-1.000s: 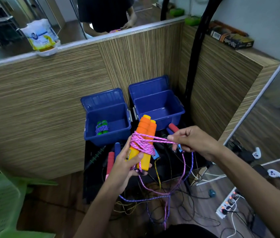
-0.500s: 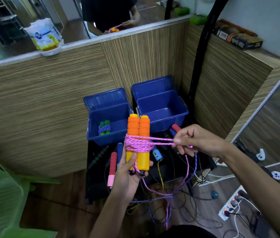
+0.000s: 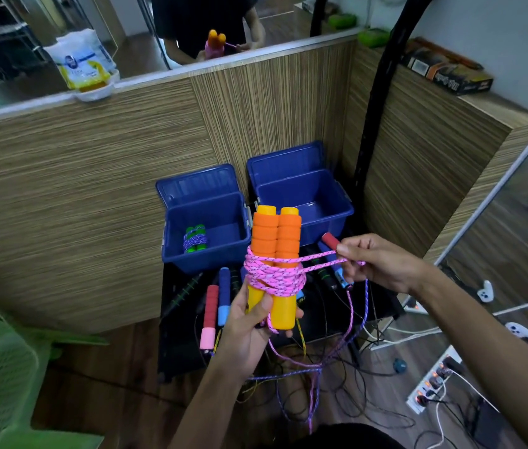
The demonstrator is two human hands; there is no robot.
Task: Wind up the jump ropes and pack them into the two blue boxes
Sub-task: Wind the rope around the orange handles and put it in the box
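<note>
wood-panel corner, left hand [image 3: 249,328] gripping orange handles [image 3: 275,251]

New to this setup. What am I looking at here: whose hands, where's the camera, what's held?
No robot: a person's bare hands, filmed by one wide-angle camera worn on the head, looking down.

The left hand grips two orange foam jump-rope handles upright. The right hand pinches the pink braided rope, pulled taut from the coil around the handles.

Behind stand two open blue plastic boxes: the left box holds a wound green-handled rope; the right box looks empty. More ropes lie on the black surface.
</note>
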